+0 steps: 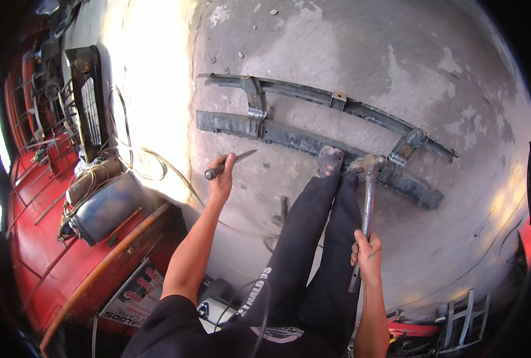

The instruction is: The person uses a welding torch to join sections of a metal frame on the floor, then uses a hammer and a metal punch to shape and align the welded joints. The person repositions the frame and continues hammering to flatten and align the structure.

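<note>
My left hand (221,179) is closed round the dark handle of a pointed blade tool (247,155), its tip aimed right and away from me; whether it is a knife or a chisel I cannot tell. In my right hand (369,253) is a hammer (369,203), gripped low on its metal shaft with the head up by my shoe. Beyond them a dark metal bumper frame (289,135) lies on the concrete floor, two long bars joined by brackets. My shoes (331,160) are at its nearer bar, and the hammer head partly covers one.
To the left, a blue tank (107,206) with hoses stands by a red surface (36,203) edged by an orange rail. A black car bumper (89,101) stands upright behind it. A small dark metal piece (284,209) is beside my leg. A metal rack (467,322) sits at lower right.
</note>
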The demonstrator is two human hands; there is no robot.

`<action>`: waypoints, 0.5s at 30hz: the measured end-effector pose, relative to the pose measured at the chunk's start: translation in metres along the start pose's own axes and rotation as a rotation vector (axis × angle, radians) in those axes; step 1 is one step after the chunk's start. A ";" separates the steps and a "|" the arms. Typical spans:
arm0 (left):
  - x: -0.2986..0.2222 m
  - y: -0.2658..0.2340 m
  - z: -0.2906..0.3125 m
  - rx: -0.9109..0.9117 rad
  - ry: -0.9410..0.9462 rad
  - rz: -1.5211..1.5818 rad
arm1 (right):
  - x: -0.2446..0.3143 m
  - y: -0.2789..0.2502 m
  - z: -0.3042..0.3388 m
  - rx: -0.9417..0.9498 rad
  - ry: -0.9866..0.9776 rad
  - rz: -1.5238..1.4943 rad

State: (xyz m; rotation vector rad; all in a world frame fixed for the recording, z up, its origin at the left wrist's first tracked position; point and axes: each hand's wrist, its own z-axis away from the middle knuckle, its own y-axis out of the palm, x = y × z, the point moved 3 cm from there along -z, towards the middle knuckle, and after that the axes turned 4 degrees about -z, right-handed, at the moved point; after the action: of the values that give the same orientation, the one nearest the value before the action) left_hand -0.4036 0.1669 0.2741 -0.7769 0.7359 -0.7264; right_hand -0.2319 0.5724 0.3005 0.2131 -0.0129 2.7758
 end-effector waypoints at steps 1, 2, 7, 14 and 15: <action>-0.003 -0.001 -0.004 0.001 0.009 0.021 | -0.005 -0.002 0.001 -0.002 0.007 -0.003; -0.005 -0.001 -0.010 0.003 0.017 0.042 | -0.011 -0.007 0.002 -0.005 0.015 -0.005; -0.033 0.011 -0.050 0.066 0.147 -0.013 | -0.041 -0.025 0.007 -0.065 0.001 -0.097; -0.020 0.064 -0.119 0.239 0.236 -0.065 | -0.062 -0.020 -0.006 -0.226 0.005 -0.135; -0.018 0.069 -0.131 0.265 0.251 -0.087 | -0.061 -0.014 -0.008 -0.251 0.002 -0.130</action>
State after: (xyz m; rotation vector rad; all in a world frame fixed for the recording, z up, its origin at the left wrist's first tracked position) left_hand -0.4963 0.1710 0.1575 -0.4830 0.8144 -0.9898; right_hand -0.1714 0.5640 0.2837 0.1408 -0.3333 2.6128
